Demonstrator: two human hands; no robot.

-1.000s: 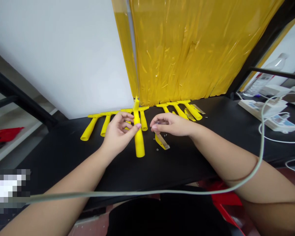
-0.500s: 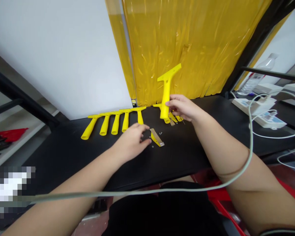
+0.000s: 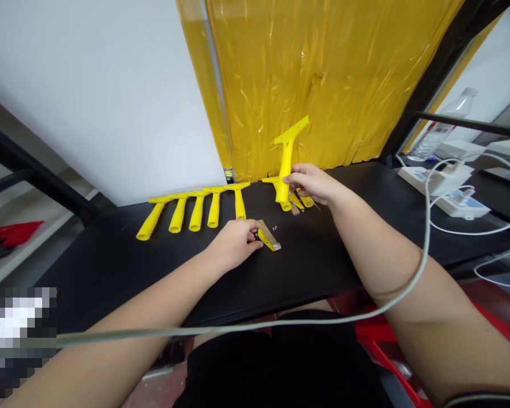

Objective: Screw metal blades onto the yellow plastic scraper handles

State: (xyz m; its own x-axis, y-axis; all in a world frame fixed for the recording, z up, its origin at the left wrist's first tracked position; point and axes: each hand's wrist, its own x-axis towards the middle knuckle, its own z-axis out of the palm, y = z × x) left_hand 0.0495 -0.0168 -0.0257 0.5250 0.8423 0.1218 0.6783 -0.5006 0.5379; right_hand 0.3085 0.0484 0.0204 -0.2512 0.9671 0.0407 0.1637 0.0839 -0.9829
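My right hand (image 3: 310, 182) is closed round the lower handle of a yellow scraper handle (image 3: 285, 164), held upright above the table with its wide head up. My left hand (image 3: 236, 243) rests low over the table, fingers curled and thumb close to the fingertips. Those fingertips are at the left end of a yellow blade cover with a metal blade (image 3: 268, 237); something tiny and dark shows between them, too small to name. Small screws (image 3: 274, 228) lie just beyond the blade.
Several yellow scraper handles (image 3: 195, 212) lean in a row against the white panel (image 3: 153, 113). More yellow parts (image 3: 306, 201) lie behind my right hand. A pale cable (image 3: 280, 323) crosses in front of my arms. White power strips (image 3: 446, 192) and a plastic bottle (image 3: 444, 124) stand at right.
My left hand has moved slightly right and its fingers have closed in at the blade cover's end. The scraper handle in my right hand has stayed nearly in place.
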